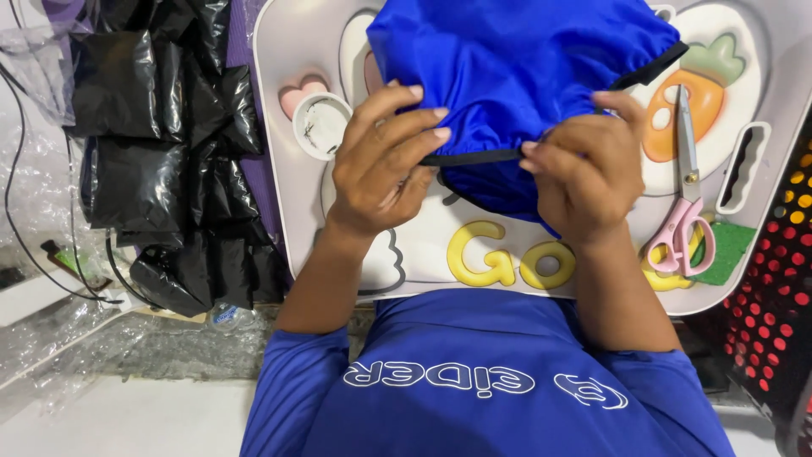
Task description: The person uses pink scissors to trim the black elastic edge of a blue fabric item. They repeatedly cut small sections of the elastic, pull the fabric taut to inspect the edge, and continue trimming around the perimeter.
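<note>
A shiny blue fabric piece [516,59] with a black elastic edge lies bunched on a white lap tray [279,101]. My left hand [385,161] pinches the gathered black edge from the left, fingers curled over the cloth. My right hand [579,169] grips the same edge from the right, thumb and fingers closed on it. The two hands almost meet at the middle of the edge.
Pink-handled scissors [685,203] lie on the tray to the right of my right hand. A small white round lid [321,125] sits at the tray's left. Black plastic bags [169,152] are piled to the left, and a red-and-black perforated basket [774,271] stands at the right.
</note>
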